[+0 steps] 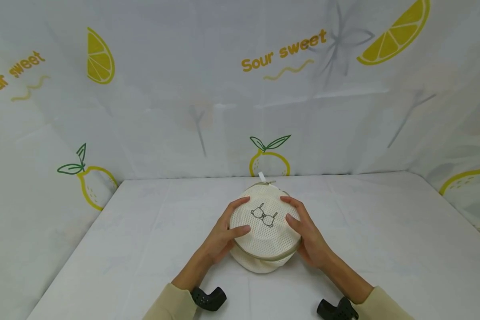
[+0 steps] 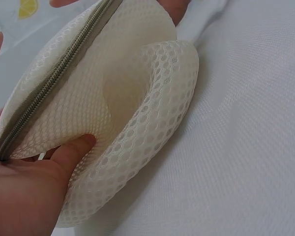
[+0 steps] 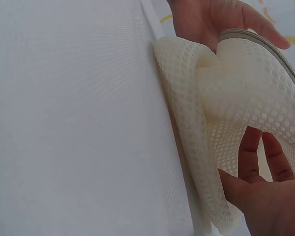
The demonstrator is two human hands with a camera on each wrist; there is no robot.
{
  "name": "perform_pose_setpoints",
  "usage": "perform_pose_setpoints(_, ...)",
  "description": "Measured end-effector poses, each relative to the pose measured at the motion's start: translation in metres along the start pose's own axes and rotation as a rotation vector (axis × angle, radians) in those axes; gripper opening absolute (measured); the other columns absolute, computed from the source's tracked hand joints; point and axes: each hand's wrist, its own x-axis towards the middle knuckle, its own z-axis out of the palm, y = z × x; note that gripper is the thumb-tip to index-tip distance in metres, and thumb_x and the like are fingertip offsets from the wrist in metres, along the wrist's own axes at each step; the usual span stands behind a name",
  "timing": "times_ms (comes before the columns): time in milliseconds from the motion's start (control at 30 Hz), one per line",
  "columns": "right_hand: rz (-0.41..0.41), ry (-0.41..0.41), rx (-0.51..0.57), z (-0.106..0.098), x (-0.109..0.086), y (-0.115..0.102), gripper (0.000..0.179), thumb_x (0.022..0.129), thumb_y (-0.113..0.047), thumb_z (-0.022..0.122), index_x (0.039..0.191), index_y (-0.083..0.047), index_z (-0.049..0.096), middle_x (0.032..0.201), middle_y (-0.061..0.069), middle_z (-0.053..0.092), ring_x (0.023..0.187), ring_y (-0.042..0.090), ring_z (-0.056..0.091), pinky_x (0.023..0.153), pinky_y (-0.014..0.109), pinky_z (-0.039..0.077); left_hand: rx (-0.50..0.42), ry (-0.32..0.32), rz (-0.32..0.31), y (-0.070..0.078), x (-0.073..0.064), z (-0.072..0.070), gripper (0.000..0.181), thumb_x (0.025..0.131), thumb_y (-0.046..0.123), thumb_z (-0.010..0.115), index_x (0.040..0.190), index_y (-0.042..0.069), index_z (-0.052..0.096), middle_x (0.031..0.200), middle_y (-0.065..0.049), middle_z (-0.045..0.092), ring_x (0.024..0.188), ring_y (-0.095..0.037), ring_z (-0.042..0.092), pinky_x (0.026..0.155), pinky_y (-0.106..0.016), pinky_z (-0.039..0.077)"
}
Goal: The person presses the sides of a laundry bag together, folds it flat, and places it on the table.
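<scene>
A round, cream mesh laundry bag (image 1: 264, 242) is held between both hands at the middle of the table. Its top panel bears a dark line drawing (image 1: 264, 215), and an olive zipper (image 2: 54, 76) runs round the panel's edge. My left hand (image 1: 219, 235) grips the bag's left side, thumb lying over the top. On the opposite side, my right hand (image 1: 313, 240) holds it with thumb and forefinger over the panel. Both wrist views show fingers pressed into the soft mesh below the zipper, where the side wall (image 3: 184, 83) folds and sags.
White cloth covers the table (image 1: 152, 249). Behind it hangs a pale curtain (image 1: 164, 89) printed with lemons and lettering. A white tag (image 1: 262, 177) sticks up from the bag's far edge. Black devices (image 1: 210, 299) are worn at both wrists beside beige sleeves.
</scene>
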Motion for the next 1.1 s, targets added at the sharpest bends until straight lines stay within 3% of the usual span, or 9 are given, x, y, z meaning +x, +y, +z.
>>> perform_pose_setpoints(333, -0.020, -0.043, 0.018, 0.0000, -0.0002, -0.0004, 0.048, 0.103, -0.016, 0.030, 0.147, -0.007, 0.012, 0.155, 0.007, -0.002, 0.127, 0.021, 0.036, 0.095, 0.028, 0.042, -0.042, 0.016, -0.002, -0.0037, 0.0009, -0.0024, 0.073, 0.089, 0.018, 0.066, 0.150, 0.020, 0.026, 0.147, -0.014, 0.030, 0.119, -0.029, 0.051, 0.090, -0.041, 0.048)
perform_pose_setpoints(567, -0.019, -0.065, 0.036, -0.0011, -0.0008, -0.0007, 0.050, 0.103, -0.017, 0.026, 0.149, -0.009, 0.010, 0.156, 0.002, -0.006, 0.134, 0.026, 0.022, 0.097, 0.030, 0.038, -0.054, 0.036, 0.006, -0.0034, 0.0011, -0.0011, 0.071, 0.089, 0.018, 0.066, 0.149, 0.020, 0.028, 0.146, -0.014, 0.031, 0.117, -0.028, 0.052, 0.089, -0.040, 0.048)
perform_pose_setpoints(967, -0.018, -0.069, 0.083, -0.0028, -0.0007, 0.0016, 0.051, 0.103, -0.019, 0.024, 0.152, -0.012, 0.011, 0.158, -0.004, -0.008, 0.141, 0.026, 0.002, 0.103, 0.028, 0.030, -0.053, 0.028, 0.005, -0.0027, 0.0017, -0.0026, 0.070, 0.090, 0.018, 0.065, 0.149, 0.020, 0.028, 0.149, -0.012, 0.027, 0.121, -0.029, 0.049, 0.091, -0.041, 0.047)
perform_pose_setpoints(1100, -0.023, -0.089, 0.103, -0.0029, 0.0004, 0.0030, 0.050, 0.104, -0.019, 0.024, 0.152, -0.011, 0.011, 0.158, -0.003, -0.009, 0.140, 0.025, 0.004, 0.103, 0.028, 0.031, -0.055, 0.028, 0.013, 0.0009, 0.0004, -0.0036, 0.070, 0.090, 0.018, 0.064, 0.150, 0.018, 0.028, 0.151, -0.011, 0.023, 0.121, -0.028, 0.048, 0.091, -0.039, 0.046)
